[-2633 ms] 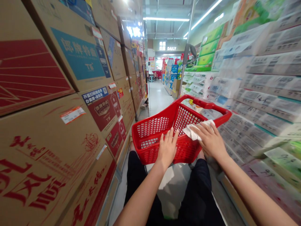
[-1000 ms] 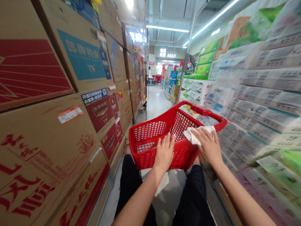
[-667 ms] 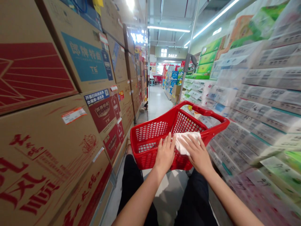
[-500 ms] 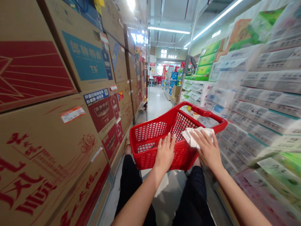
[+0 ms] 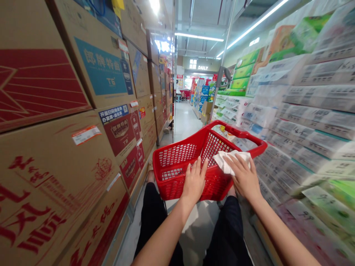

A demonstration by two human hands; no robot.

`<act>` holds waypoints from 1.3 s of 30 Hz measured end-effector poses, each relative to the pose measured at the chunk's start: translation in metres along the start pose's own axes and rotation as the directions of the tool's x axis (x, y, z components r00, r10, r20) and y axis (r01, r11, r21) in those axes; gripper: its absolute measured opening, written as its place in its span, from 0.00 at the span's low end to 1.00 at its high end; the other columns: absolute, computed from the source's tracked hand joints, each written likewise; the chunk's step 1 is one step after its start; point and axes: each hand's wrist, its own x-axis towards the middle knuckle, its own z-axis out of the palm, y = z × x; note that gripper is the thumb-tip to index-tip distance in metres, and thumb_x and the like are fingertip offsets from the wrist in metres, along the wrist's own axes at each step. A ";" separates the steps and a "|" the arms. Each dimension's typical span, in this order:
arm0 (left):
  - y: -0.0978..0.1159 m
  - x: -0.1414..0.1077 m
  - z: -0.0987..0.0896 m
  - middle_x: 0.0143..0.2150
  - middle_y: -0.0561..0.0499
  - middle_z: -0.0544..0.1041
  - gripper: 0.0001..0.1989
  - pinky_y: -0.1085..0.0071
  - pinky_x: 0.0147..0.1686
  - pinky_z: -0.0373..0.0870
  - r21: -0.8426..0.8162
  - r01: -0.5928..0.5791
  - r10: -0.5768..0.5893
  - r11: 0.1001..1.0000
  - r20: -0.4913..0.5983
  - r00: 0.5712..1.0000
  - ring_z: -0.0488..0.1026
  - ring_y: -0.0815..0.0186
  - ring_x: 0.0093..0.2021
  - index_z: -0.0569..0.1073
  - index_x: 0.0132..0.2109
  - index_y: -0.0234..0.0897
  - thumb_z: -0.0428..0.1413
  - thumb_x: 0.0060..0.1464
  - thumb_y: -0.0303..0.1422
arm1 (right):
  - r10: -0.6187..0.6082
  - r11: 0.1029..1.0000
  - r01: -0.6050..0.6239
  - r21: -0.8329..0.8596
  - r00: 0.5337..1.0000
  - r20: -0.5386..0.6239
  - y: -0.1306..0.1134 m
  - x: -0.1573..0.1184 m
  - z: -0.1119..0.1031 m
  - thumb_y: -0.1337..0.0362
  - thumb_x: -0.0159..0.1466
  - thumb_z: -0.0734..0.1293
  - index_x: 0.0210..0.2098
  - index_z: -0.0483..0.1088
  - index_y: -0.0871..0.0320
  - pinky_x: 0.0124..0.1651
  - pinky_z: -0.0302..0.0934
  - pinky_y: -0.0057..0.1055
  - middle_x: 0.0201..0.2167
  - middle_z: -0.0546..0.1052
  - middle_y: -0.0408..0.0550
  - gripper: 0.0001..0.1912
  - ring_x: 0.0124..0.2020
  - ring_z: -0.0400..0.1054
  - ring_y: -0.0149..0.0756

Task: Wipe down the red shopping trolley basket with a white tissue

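A red plastic shopping basket (image 5: 177, 153) with a lattice of holes and a raised red handle stands between my legs. My left hand (image 5: 195, 181) lies over its near rim, fingers apart and stretched forward, holding nothing. A white cloth (image 5: 222, 162) is under my right hand (image 5: 244, 175) at the basket's right corner, below the handle. The fingers of that hand lie over the cloth and press it against the red rim; its thumb side is partly hidden. Few details of the basket's inside show through the holes.
Stacked cardboard cartons (image 5: 55, 184) line the left side closely. White packs (image 5: 318, 111) with handwritten prices rise on the right. Ahead, an aisle floor (image 5: 185, 118) runs toward more shelves, and a grey-handled pole (image 5: 219, 77) stands beyond the basket. My dark trouser legs flank the basket.
The basket handle and my right hand with the cloth have shifted very slightly to the left. My left hand has hardly moved.
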 end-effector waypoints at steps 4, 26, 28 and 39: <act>0.003 0.001 -0.003 0.78 0.38 0.46 0.47 0.51 0.71 0.54 -0.002 0.026 -0.026 1.000 0.008 1.000 0.55 0.52 0.74 0.35 0.77 0.37 0.55 0.62 0.35 | -0.061 0.997 0.060 0.043 0.998 0.013 -0.033 -0.004 0.015 0.72 0.62 0.62 0.75 0.49 0.51 0.75 0.41 0.57 0.73 0.61 0.48 0.43 0.75 0.46 0.49; -0.009 -0.002 -0.009 0.77 0.37 0.48 0.46 0.58 0.71 0.55 -0.061 -0.066 0.068 0.996 0.026 0.997 0.55 0.55 0.74 0.36 0.77 0.29 0.54 0.63 0.37 | -0.127 0.987 0.122 0.103 0.991 0.046 -0.045 -0.004 0.018 0.70 0.63 0.63 0.74 0.51 0.49 0.75 0.36 0.57 0.71 0.64 0.46 0.41 0.73 0.51 0.47; -0.008 -0.001 -0.008 0.77 0.36 0.50 0.46 0.57 0.71 0.55 -0.070 -0.062 0.063 0.996 0.015 0.998 0.57 0.54 0.74 0.35 0.77 0.30 0.54 0.64 0.38 | -0.062 0.996 0.060 0.066 0.998 0.021 -0.025 -0.003 0.013 0.69 0.63 0.64 0.74 0.50 0.47 0.75 0.35 0.59 0.70 0.64 0.46 0.42 0.73 0.51 0.48; -0.008 -0.001 -0.013 0.77 0.39 0.49 0.46 0.57 0.70 0.55 -0.082 -0.070 0.073 0.994 0.042 0.996 0.58 0.55 0.73 0.36 0.77 0.34 0.54 0.64 0.37 | -0.084 0.989 0.079 0.128 0.996 0.033 -0.056 -0.008 0.026 0.69 0.64 0.63 0.73 0.53 0.52 0.75 0.37 0.57 0.71 0.62 0.47 0.39 0.74 0.46 0.49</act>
